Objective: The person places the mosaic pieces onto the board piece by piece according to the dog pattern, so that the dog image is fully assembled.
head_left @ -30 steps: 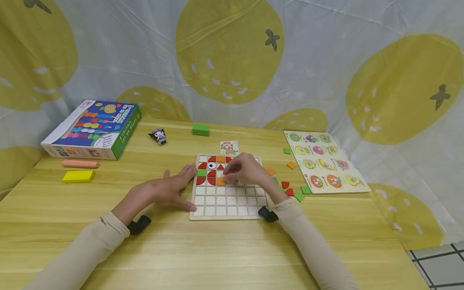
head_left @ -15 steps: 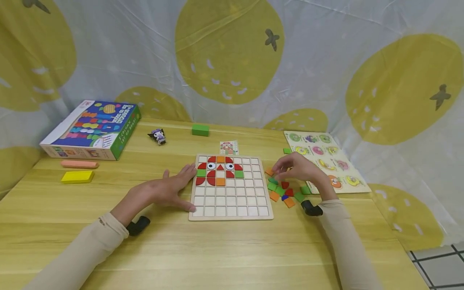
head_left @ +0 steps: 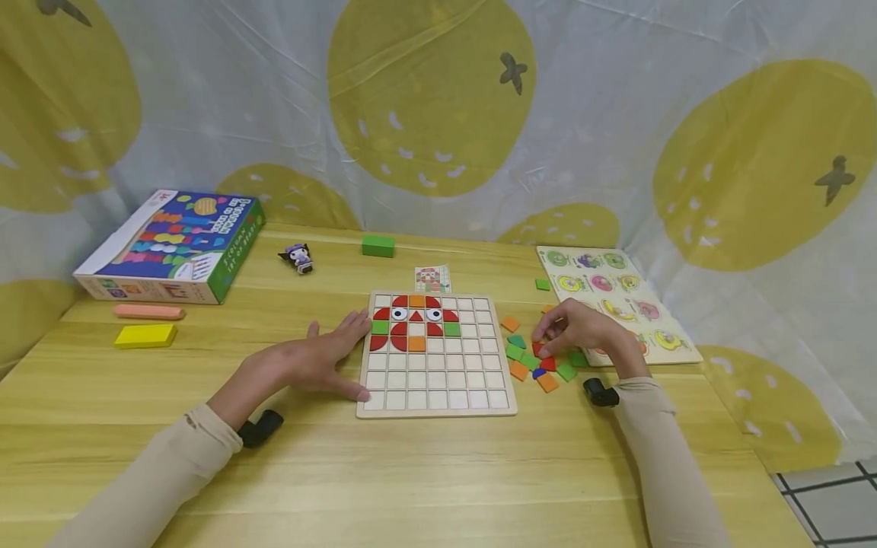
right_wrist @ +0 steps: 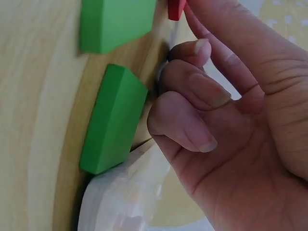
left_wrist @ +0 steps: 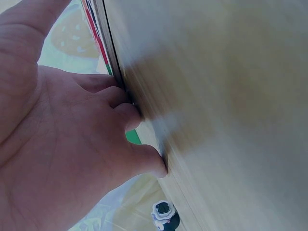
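My left hand lies spread along the left edge of a wooden grid board, its thumb at the lower corner and fingertips at the upper side. Red, orange and green tiles with two round eye tiles fill part of the grid's upper left. To the right of the board, my right hand reaches into a loose pile of tiles. Its thumb and index finger pinch a red tile, mostly cut off in the right wrist view; the other fingers curl inward. Close by them lies a green tile.
A fruit puzzle board lies behind my right hand. Beyond the grid board is a small picture card. Further back stand a green block, a small figurine and a game box. A yellow block sits at left.
My right hand has left the grid board and moved right to the loose tiles, then shifted slightly from a teal tile to a red one. The left hand stays at the board's edge.
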`<state>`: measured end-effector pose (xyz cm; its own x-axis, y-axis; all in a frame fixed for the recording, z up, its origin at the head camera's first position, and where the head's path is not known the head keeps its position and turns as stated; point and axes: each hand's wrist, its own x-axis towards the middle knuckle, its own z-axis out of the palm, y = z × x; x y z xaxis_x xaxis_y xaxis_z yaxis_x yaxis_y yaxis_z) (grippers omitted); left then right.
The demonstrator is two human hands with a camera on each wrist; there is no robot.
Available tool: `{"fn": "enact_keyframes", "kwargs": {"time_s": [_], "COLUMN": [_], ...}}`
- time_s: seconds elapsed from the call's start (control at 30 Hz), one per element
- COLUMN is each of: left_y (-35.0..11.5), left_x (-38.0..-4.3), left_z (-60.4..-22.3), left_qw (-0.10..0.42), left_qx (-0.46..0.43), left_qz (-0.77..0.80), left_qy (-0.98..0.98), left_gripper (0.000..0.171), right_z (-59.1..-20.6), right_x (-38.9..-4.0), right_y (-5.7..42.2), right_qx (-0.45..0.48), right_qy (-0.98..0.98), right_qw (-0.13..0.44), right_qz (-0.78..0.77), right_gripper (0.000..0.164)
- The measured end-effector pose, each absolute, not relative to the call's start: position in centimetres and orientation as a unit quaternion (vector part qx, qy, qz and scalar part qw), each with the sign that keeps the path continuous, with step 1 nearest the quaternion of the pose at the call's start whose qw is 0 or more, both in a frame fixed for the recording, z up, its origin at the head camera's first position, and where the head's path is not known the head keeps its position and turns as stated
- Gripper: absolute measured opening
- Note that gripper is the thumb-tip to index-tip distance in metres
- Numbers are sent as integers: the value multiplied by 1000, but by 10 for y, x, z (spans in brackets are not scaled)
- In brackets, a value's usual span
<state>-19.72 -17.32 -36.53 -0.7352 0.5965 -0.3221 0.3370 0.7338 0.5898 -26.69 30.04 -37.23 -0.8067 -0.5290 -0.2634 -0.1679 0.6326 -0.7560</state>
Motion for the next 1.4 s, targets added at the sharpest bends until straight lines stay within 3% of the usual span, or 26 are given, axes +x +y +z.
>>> {"fn": "enact_keyframes", "kwargs": {"time_s": [0.67, 1.03, 1.17, 1.4], "left_y": [-173, -173, -173, -173], "left_x": [-196, -197, -197, -196], "left_z": [-366, -366, -367, -365], "left_qw": [249, 250, 249, 248], "left_qx": [260, 259, 258, 259], "left_qz": [250, 249, 250, 251], "left_qy": [899, 899, 899, 899], "left_gripper": [121, 121, 121, 121], "right_z": [-364, -356, -354, -354], "right_x": [-262, -262, -262, -259], "right_y": [292, 286, 272, 218], "right_qx": [-213, -241, -252, -261], "right_qy": [876, 869, 865, 857], "right_qw": [254, 212, 182, 180], "right_qz": [-350, -376, -393, -406], "right_gripper": [15, 8, 7, 10]}}
